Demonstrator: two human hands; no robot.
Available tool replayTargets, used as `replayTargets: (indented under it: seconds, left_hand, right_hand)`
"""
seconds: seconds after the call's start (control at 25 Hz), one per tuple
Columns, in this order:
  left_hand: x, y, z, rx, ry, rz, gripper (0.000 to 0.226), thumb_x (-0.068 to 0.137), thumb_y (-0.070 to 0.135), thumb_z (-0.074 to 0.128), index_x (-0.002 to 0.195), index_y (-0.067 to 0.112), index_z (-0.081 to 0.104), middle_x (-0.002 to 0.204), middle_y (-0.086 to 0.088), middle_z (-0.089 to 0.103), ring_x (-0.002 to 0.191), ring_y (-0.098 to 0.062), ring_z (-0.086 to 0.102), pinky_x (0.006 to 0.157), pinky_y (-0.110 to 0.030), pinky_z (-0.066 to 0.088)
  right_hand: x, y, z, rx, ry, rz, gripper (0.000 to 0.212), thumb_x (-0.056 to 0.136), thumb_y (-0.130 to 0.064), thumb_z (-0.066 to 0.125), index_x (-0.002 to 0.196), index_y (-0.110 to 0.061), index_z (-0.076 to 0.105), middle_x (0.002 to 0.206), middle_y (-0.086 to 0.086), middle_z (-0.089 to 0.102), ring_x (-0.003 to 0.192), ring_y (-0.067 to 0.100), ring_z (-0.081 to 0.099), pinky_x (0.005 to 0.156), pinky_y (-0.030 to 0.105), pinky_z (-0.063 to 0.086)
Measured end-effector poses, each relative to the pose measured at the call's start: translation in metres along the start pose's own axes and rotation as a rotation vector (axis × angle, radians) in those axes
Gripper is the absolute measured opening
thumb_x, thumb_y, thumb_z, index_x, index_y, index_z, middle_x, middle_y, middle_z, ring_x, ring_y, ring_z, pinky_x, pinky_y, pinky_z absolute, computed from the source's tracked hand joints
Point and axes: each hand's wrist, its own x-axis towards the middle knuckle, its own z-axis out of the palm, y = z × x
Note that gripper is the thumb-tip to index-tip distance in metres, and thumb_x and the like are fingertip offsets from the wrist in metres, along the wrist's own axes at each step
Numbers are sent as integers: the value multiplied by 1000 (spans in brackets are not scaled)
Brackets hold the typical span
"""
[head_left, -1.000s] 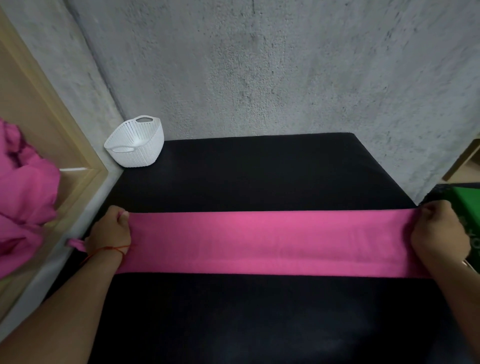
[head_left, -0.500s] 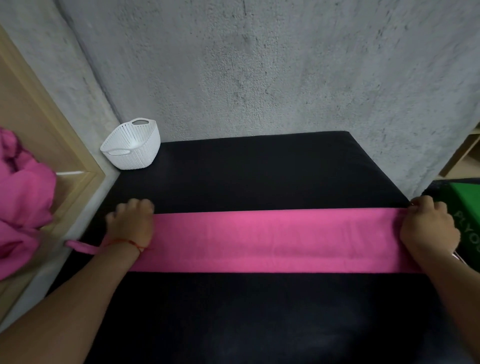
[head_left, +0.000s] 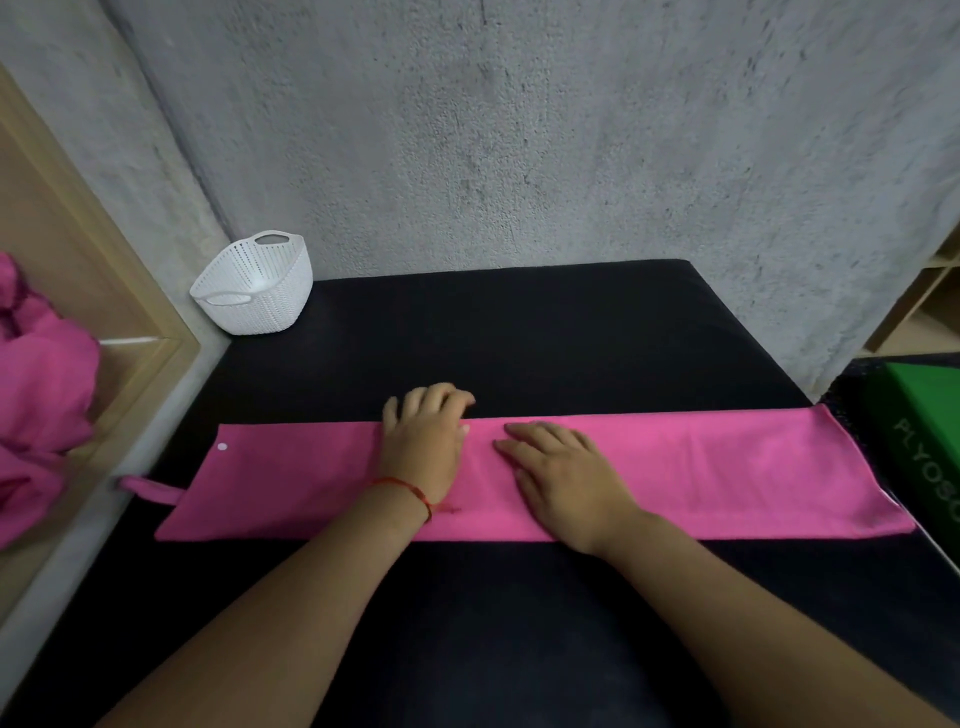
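A pink towel (head_left: 727, 467), folded into a long narrow strip, lies flat across the black table (head_left: 519, 338). A small loop sticks out at its left end. My left hand (head_left: 423, 447) rests flat on the strip near its middle, fingertips reaching just past the far edge. My right hand (head_left: 561, 478) presses flat on the towel right beside it, fingers straight and pointing left. Neither hand grips the cloth.
A white woven plastic basket (head_left: 254, 283) stands at the table's back left corner against the concrete wall. A heap of pink cloth (head_left: 36, 395) lies on a wooden shelf at the left. A green box (head_left: 924, 441) sits at the right edge.
Both hands have let go of the towel's ends and moved inward to its middle, where they now lie flat. The towel's ends lie free on the table.
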Motion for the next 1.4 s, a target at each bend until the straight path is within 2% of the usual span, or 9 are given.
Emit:
replayTargets:
  seconds: [0.2,0.32,0.6,0.76,0.88,1.0,1.12,1.28,1.4]
  left_hand:
    - [-41,-4,-3,-6,-313,103,56,109,52,25,163,46,14,169,27,9,158,-3,6,129,-41,8]
    - [-46,-66,-14,75,-384,5,57,107,57,13,162,50,-2,168,28,-7,158,-2,-5,128,-43,5]
    - [-45,-199,-52,160,-485,-309,56,109,52,8,164,44,1,173,15,-2,160,-12,0,129,-50,7]
    - [-30,-189,-62,308,-408,-249,53,109,49,28,161,38,28,168,9,28,153,-17,31,125,-52,16]
    - [-5,-201,-82,163,-494,-163,34,90,50,58,123,43,57,132,8,55,125,-18,57,116,-43,36]
    - [23,-206,-95,71,-671,-147,41,61,60,65,97,40,63,106,4,63,98,-12,61,89,-31,50]
    - [41,-189,-89,65,-750,-85,36,75,67,75,89,34,69,102,3,59,97,-11,58,92,-32,48]
    - [38,-182,-77,-37,-656,-32,64,76,89,59,82,26,67,81,9,67,79,-10,65,84,-30,51]
    - [27,-192,-82,-11,-640,-3,87,66,106,33,80,26,64,77,12,66,74,-4,64,83,-29,52]
  right_hand:
    - [-20,24,-9,-31,-137,122,72,102,-76,16,166,-49,-2,175,-17,-10,163,11,-10,132,47,-2]
    - [-58,86,-25,-48,-157,239,74,96,-86,10,162,-58,-10,172,-21,-15,161,9,-13,131,44,-3]
    - [-121,219,-55,-137,-222,615,87,84,-84,-18,163,-49,-17,176,-13,-12,163,14,-8,129,54,12]
    - [-106,223,-61,-304,-148,583,88,93,-76,-1,166,-33,22,174,-3,24,161,19,22,128,53,17]
    - [-79,232,-89,-382,-196,484,107,69,-102,10,138,-32,53,145,-3,56,139,21,51,119,45,27]
    - [-55,235,-111,-291,-394,495,80,66,-106,31,107,-42,57,124,-7,62,126,21,57,105,36,37]
    - [-35,232,-121,-92,-435,441,89,55,-112,38,97,-39,68,110,-13,63,111,16,59,99,36,44]
    - [-34,225,-116,-9,-406,415,81,72,-100,47,108,-33,75,110,-13,70,107,12,64,101,36,49]
    - [-49,228,-117,-126,-400,397,83,73,-102,31,98,-37,76,92,-16,73,87,5,67,86,32,54]
